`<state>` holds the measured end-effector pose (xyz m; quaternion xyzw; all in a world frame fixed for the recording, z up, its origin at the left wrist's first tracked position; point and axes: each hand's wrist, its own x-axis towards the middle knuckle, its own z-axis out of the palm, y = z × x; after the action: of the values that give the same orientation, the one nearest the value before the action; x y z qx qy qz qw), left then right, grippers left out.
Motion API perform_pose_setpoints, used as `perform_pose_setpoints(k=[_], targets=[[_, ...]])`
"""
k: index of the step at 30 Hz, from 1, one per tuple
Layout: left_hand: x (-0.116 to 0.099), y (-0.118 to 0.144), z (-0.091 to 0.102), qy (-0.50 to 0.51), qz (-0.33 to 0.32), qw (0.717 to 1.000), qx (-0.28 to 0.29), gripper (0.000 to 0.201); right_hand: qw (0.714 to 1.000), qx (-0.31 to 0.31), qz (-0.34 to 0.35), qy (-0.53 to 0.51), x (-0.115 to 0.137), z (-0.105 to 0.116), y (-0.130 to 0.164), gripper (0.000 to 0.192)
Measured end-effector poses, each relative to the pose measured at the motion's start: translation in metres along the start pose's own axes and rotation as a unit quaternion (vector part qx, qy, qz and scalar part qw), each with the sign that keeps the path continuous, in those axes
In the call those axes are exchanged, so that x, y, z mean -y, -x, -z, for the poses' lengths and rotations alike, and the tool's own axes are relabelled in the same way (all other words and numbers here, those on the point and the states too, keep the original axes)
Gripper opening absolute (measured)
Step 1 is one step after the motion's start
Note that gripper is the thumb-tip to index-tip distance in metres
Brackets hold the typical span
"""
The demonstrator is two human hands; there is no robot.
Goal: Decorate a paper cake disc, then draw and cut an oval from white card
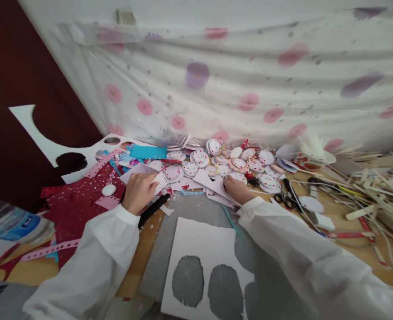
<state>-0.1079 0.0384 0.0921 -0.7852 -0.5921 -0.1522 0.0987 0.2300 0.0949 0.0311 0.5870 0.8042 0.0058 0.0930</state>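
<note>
My left hand (139, 191) rests on a folded white paper piece (143, 172) at the left of a paper pile, fingers curled over its edge. My right hand (236, 188) reaches into white paper scraps (212, 182) in front of a heap of round white discs with coloured dots (229, 162). Whether its fingers pinch a scrap is unclear. Both arms wear white sleeves. A black pen-like tool (153, 210) lies just right of my left wrist.
A white sheet with oval cut-outs (203, 266) lies on a grey mat (196, 213) near me. Dark red perforated paper (79, 204) and a plastic bottle (13, 222) sit left. Scissors (284, 198), wooden sticks (372, 182) and cables lie right. A spotted cloth (249, 75) hangs behind.
</note>
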Motion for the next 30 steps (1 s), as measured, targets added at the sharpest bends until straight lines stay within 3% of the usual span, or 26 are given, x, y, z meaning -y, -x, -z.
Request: perform_pose_setpoints(k=[6, 10, 13, 16, 18, 21, 22, 23, 26, 28, 30], targets=[[-0.006, 0.008, 0.035, 0.073, 0.031, 0.993, -0.083, 0.031, 0.997, -0.047, -0.062, 0.001, -0.001, 0.018, 0.015, 0.03], [-0.004, 0.002, 0.054, 0.064, 0.042, 0.99, -0.119, 0.031, 0.992, -0.08, -0.102, -0.002, -0.001, 0.039, 0.028, 0.029], [-0.002, -0.02, 0.041, 0.017, 0.025, 0.996, -0.079, 0.031, 0.987, -0.104, -0.125, -0.009, -0.001, 0.053, 0.034, 0.027], [0.003, -0.042, 0.011, -0.061, 0.023, 0.998, 0.02, 0.028, 0.98, -0.132, -0.147, -0.022, -0.004, 0.061, 0.036, 0.025], [0.005, -0.05, -0.01, -0.07, 0.021, 0.996, 0.041, 0.028, 0.976, -0.145, -0.158, -0.031, -0.007, 0.064, 0.039, 0.022], [0.004, -0.051, -0.03, -0.064, 0.014, 0.997, 0.05, 0.027, 0.959, -0.187, -0.118, -0.179, -0.009, 0.065, 0.055, 0.023], [0.002, -0.048, -0.033, -0.065, 0.014, 0.997, 0.049, 0.026, 0.934, -0.199, -0.087, -0.285, -0.007, 0.064, 0.063, 0.023], [-0.003, -0.043, -0.033, -0.063, 0.015, 0.997, 0.043, 0.027, 0.889, -0.198, -0.05, -0.41, -0.004, 0.064, 0.072, 0.022], [-0.026, -0.019, -0.021, 0.011, -0.004, 1.0, 0.001, 0.04, 0.698, -0.113, 0.049, -0.706, 0.012, 0.063, 0.102, 0.018], [-0.048, 0.001, -0.009, 0.115, -0.05, 0.992, -0.012, 0.048, 0.6, -0.049, 0.088, -0.794, 0.027, 0.062, 0.118, 0.018], [-0.067, 0.019, 0.0, 0.163, -0.074, 0.984, -0.014, 0.052, 0.545, 0.002, 0.118, -0.83, 0.042, 0.059, 0.128, 0.016]])
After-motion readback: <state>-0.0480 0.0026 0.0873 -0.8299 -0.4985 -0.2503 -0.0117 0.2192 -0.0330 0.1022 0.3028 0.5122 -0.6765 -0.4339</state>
